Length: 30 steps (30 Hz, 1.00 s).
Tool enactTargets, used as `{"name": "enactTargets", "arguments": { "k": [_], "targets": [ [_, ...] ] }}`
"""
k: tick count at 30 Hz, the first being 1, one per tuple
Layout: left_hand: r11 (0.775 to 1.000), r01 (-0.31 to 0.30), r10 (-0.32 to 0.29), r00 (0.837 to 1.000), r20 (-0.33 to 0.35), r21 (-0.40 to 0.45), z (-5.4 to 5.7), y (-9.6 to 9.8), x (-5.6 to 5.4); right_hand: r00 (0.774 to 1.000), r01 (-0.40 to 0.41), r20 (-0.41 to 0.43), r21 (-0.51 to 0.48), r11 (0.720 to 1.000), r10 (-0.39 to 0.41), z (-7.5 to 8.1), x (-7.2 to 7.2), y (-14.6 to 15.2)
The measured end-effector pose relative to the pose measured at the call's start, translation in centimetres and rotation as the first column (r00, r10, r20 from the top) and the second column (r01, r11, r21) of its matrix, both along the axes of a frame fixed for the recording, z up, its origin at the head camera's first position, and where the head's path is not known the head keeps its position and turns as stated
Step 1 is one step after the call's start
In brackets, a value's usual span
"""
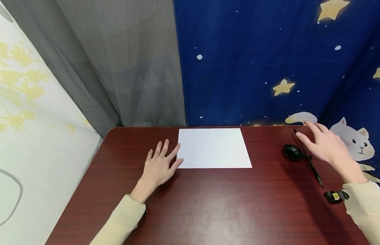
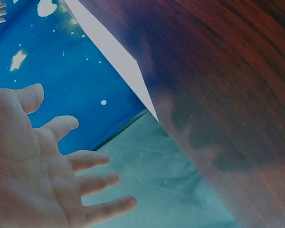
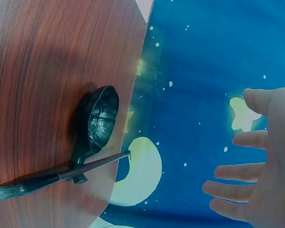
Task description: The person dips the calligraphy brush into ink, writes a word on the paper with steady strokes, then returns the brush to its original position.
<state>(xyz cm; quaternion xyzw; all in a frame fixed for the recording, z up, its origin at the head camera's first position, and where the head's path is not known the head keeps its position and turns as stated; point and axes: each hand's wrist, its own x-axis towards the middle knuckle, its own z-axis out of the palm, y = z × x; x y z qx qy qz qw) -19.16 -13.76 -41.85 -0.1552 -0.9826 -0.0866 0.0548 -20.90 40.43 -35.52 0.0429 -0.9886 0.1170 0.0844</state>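
Note:
A white sheet of paper (image 1: 214, 148) lies flat at the far middle of the table. My left hand (image 1: 159, 168) hovers at its left edge, fingers spread and holding nothing; the left wrist view shows that same palm (image 2: 23, 166) bare above the wood. At the right, a small black ink dish (image 1: 291, 152) stands beside a dark writing brush (image 1: 314, 171). The brush leans on a stub of the dish, its bristles (image 3: 9, 191) toward the near side. My right hand (image 1: 328, 144) is over the brush's far end, fingers loosely extended and nothing in them.
The dark red wooden table (image 1: 208, 204) ends at a grey curtain (image 1: 141, 68) and a blue starry curtain (image 1: 239, 68) behind. A white patterned cloth (image 1: 40, 143) hangs along the left side. A black wrist device (image 1: 335, 196) sits at my right sleeve.

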Motion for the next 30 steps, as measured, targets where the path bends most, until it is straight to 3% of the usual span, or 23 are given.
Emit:
{"name": "enactTargets", "arguments": {
  "k": [30],
  "targets": [
    [0.999,0.021,-0.02,1.0,0.021,-0.032,0.0,0.4,0.0,0.998,0.017,0.063,0.027,0.999,-0.019,-0.6,-0.9,2.2]
  ]
}}
